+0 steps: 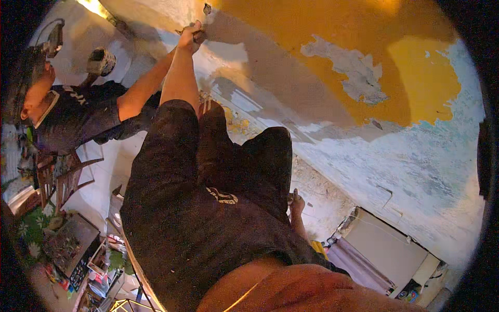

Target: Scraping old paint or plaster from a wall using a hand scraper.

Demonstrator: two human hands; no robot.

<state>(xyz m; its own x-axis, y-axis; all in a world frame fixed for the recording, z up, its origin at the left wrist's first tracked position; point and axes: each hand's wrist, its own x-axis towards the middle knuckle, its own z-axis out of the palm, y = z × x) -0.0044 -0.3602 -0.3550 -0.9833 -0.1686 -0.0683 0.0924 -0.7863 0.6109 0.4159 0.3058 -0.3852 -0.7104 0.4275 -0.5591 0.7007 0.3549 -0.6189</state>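
Note:
My left hand (191, 34) reaches up and forward at the wall, the bare arm stretched out from a black sleeve. Its fingers are closed on a small dark thin object, too blurred to name. Just beyond the fingertips is a small dark hole or fitting (207, 8) in the wall (269, 78). A co-worker's arm (145, 87) runs up beside my forearm, and its hand is mostly hidden behind mine. My right hand (297, 204) hangs low beside my hip, thumb upward. Whether something is in it cannot be made out.
Orange-yellow paint (425, 78) peels from the wall in patches. Debris lies on the floor strip (319, 183) along its base. At left stand a co-worker (78, 113), a spattered bucket (102, 61) and a wooden chair (66, 175). A grey panel (386, 245) is at lower right.

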